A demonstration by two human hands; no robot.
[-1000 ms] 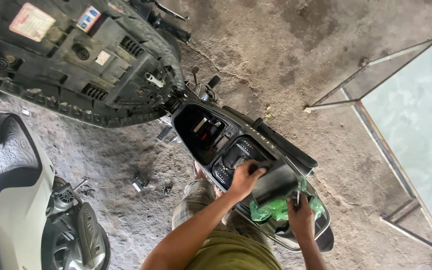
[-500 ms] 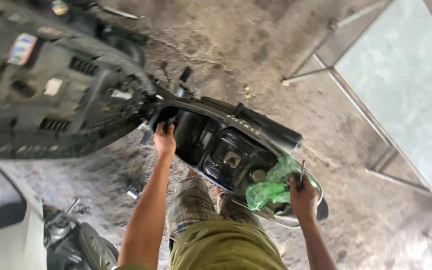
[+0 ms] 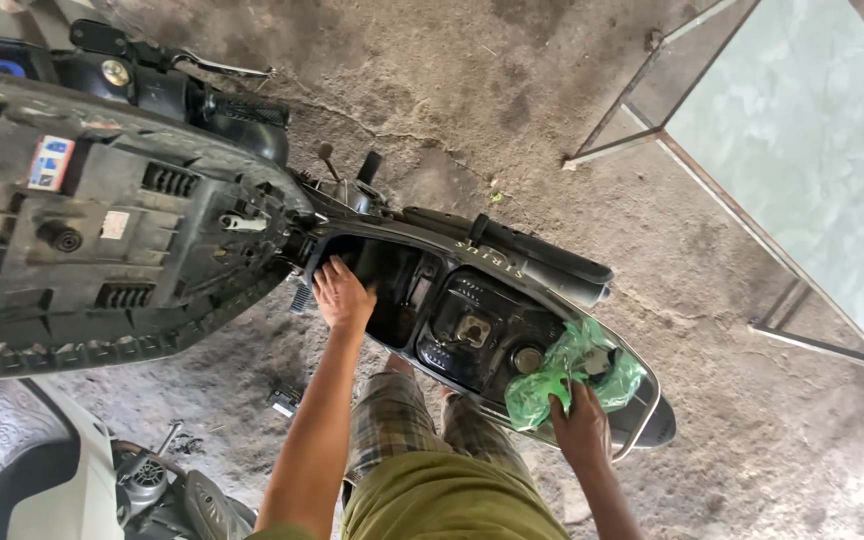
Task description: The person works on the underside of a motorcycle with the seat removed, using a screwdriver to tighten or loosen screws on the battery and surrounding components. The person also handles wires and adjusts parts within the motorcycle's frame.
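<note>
Below, the left hand rests spread-fingered on the underseat compartment rim. The right hand grips a crumpled green plastic bag. Small rectangular stickers dot the raised seat's underside.

Daylight, bright but soft, comes from the upper right, where the pale floor is nearly washed out. Concrete ground evenly lit, no hard shadows. Raised seat underside and open compartment are dark, little detail inside. Green plastic bag gives small glare spots. Pic is sharp in the centre, w/ wide-angle bending and slight softness at edges.
</note>
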